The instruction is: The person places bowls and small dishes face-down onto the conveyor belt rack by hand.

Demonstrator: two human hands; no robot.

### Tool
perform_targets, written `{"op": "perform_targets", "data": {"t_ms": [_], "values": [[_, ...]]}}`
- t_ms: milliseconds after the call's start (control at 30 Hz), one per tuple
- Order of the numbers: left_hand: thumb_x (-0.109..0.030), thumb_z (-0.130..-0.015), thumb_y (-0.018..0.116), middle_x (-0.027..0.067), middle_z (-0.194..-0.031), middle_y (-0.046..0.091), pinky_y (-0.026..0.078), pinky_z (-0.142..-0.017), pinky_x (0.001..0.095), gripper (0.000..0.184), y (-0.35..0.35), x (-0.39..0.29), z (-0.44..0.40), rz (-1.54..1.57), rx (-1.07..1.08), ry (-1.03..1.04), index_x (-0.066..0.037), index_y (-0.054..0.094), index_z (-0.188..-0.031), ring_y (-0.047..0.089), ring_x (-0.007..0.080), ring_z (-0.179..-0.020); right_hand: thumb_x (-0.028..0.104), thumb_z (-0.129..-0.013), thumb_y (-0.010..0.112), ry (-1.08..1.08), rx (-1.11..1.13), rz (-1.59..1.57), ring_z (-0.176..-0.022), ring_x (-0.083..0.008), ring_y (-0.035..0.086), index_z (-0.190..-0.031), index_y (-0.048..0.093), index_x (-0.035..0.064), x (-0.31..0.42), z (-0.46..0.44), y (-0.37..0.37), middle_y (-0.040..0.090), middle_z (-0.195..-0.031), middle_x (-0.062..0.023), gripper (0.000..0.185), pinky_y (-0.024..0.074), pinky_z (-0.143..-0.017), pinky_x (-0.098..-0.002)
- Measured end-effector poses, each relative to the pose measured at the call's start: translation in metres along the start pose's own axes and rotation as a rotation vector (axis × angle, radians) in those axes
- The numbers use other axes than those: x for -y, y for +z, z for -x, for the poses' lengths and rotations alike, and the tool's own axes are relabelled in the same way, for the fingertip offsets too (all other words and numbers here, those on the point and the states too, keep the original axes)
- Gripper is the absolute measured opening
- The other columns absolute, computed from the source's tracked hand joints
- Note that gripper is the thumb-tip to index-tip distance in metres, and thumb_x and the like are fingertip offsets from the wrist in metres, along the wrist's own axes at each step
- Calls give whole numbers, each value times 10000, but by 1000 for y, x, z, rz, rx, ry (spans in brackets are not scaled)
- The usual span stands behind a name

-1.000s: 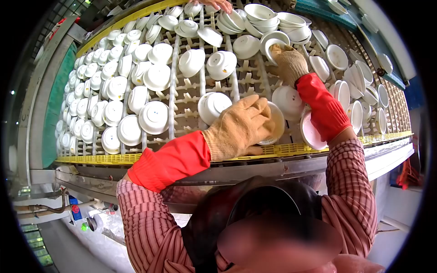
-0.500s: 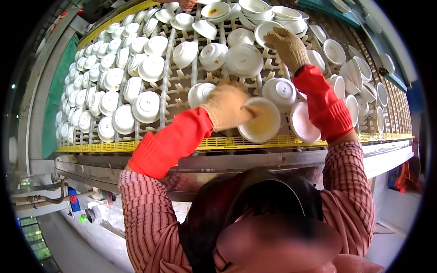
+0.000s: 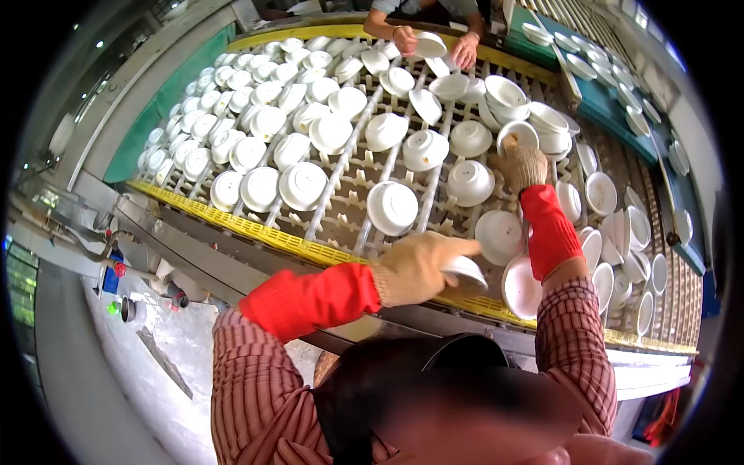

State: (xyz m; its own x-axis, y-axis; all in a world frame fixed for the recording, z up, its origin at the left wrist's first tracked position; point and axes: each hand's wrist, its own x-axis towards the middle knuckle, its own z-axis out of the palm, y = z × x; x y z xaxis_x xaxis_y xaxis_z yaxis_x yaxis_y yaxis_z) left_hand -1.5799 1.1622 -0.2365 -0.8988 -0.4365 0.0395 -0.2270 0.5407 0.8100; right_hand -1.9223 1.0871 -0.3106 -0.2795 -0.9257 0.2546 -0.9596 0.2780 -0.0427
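My left hand (image 3: 418, 267), in a tan work glove with a red cuff, grips a white bowl (image 3: 468, 273) by its rim at the near yellow edge; the bowl is tilted on its side. My right hand (image 3: 522, 164), gloved alike, reaches farther in. Its fingers are at the rim of another white bowl (image 3: 518, 135), whose inside faces me, with thumb or finger inside it. An upside-down bowl (image 3: 470, 183) lies just left of my right wrist, and a pale bowl (image 3: 522, 287) leans near the yellow edge.
Rows of upturned white bowls (image 3: 302, 186) cover the left of the pegged conveyor (image 3: 349, 198). Stacked bowls (image 3: 505, 93) and leaning bowls (image 3: 601, 194) stand right. Across the belt, a co-worker's hands (image 3: 404, 40) hold a bowl (image 3: 430, 45). A teal side belt (image 3: 593, 101) carries more bowls.
The view has swung, bringing the co-worker's hands further into sight. My left hand has drawn its bowl towards me and tipped it. My right hand remains at the same bowl.
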Motion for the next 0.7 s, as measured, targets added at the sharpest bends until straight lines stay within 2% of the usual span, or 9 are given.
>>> {"op": "perform_targets", "data": {"t_ms": [100,167,233,300,400,500,567,633,700], "values": [[-139,-954,785,183,-1312,795,598,-1057,372,482,-30,13,26,17,-303,-130,-46,728,-1423,774,278,-1203,568,-978,693,20,48,-24,-912,-414,803,-1196,759,20,6,3,-16,815,-958,-225,594,625,-853,-531],[-217,-988,766,186,-1210,814,644,-926,372,440,-52,2,40,133,-541,-496,-83,749,-1406,799,267,-1049,595,-978,670,60,32,2,-937,-413,803,-1173,785,15,13,1,-21,816,-974,-230,623,625,-873,-531],[-240,-984,759,159,-1169,820,654,-883,358,454,-68,4,51,153,-719,-621,-89,753,-1412,799,232,-1003,603,-979,630,93,45,18,-984,-423,796,-1115,814,2,14,-15,-5,809,-1009,-253,643,620,-916,-530],[-253,-957,777,160,-1165,821,645,-884,362,479,-77,48,64,252,-883,-569,-86,754,-1405,804,241,-984,595,-980,620,118,26,40,-994,-433,791,-1076,820,5,13,-32,22,805,-1026,-264,631,619,-926,-529],[-241,-970,764,184,-1169,806,633,-856,372,456,-90,82,79,176,-1166,-586,44,736,-1325,797,248,-1000,340,-1011,608,-60,4,2,-961,-450,779,-1177,774,45,11,-29,11,796,-1032,-236,377,630,-873,-506],[-135,-1032,703,155,-1216,783,650,-851,376,349,-103,110,104,-738,-1023,-161,77,715,-1308,795,274,-997,192,-996,605,-406,-75,-125,-970,-403,782,-1243,721,73,-14,-39,13,769,-1034,-218,297,631,-825,-470],[-117,-1048,693,144,-1218,776,654,-857,375,304,-100,99,101,-669,-1137,-181,73,722,-1283,795,274,-1015,213,-1044,596,-535,-154,-402,-1053,-348,785,-1250,699,60,1,-25,-19,757,-1131,-206,277,653,-876,-473],[-108,-1051,694,143,-1215,774,657,-867,381,279,-93,78,88,-109,-1329,-182,64,726,-1267,794,278,-1026,243,-1106,555,179,262,-1687,-1167,-354,759,-1356,624,14,71,2,-76,714,-1262,-214,346,667,-949,-519],[-109,-1050,697,143,-1211,773,658,-869,387,270,-86,68,75,397,-1411,-186,61,729,-1258,793,276,-1026,328,-1148,514,136,310,-1918,-1218,-399,740,-1428,529,-62,117,5,-94,644,-1416,-269,480,672,-984,-536]]}}
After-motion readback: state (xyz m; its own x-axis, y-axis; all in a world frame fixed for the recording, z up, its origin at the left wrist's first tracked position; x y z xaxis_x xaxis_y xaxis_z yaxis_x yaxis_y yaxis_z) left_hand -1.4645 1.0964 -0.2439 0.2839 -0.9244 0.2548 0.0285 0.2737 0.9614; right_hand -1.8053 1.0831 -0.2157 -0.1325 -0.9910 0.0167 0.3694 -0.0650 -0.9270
